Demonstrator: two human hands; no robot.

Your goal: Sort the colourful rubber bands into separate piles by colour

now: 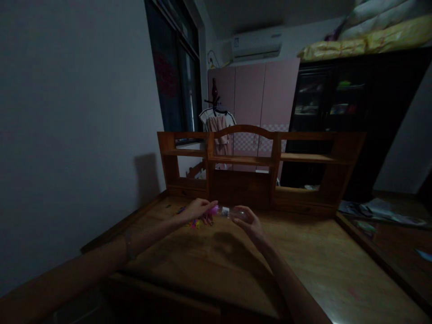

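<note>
My right hand (pixel 249 221) is closed around one end of a clear plastic bottle (pixel 225 211), which lies sideways in the air above the wooden desk and bears a small white label. At the bottle's left end is a pink cap (pixel 214 209), pinched in the fingers of my left hand (pixel 198 209). Below and behind my left hand, a little pile of small bright pieces (pixel 195 223) in yellow, pink and purple lies on the desk; what they are is too small and dim to tell.
A wooden shelf unit (pixel 243 160) stands along the back of the desk (pixel 310 247). The white wall (pixel 74 112) borders the left side. Papers (pixel 381 211) lie at the right, beyond a raised wooden edge (pixel 374 261).
</note>
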